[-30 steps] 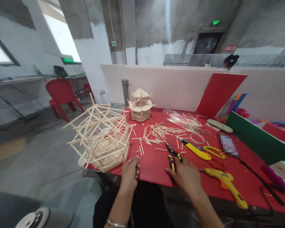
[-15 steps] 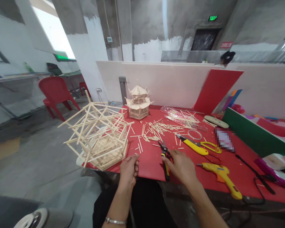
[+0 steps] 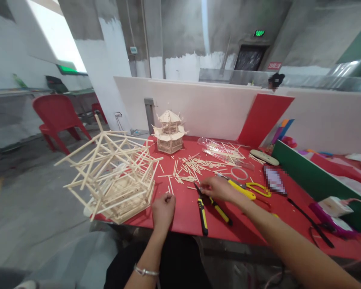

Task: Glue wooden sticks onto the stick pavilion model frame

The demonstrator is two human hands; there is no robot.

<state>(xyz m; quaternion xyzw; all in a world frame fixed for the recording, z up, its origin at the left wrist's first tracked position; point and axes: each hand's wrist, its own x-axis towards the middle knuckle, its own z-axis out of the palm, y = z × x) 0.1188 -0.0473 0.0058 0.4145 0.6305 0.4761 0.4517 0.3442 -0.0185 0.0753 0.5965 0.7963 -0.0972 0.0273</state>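
My left hand rests near the table's front edge, fingers curled together; whatever they may hold is hidden. My right hand is above the pliers, its fingertips pinched beside the jaws, on something too small to make out. Black-and-yellow pliers lie on the red table with their handles spread. Just beyond them is a loose pile of short wooden sticks. A large open frame of wooden sticks stands at the left, tilted over the table corner. Farther back stands a small wooden pagoda model.
Yellow-handled cutters, a tape ring and a plastic bag of sticks lie to the right. A green board and a white plug are farther right. A red chair stands at the left.
My right hand has let go of the pliers and moved forward to their jaws. The pliers' handles have spread apart. The view has shifted, and my right forearm now covers the glue gun.
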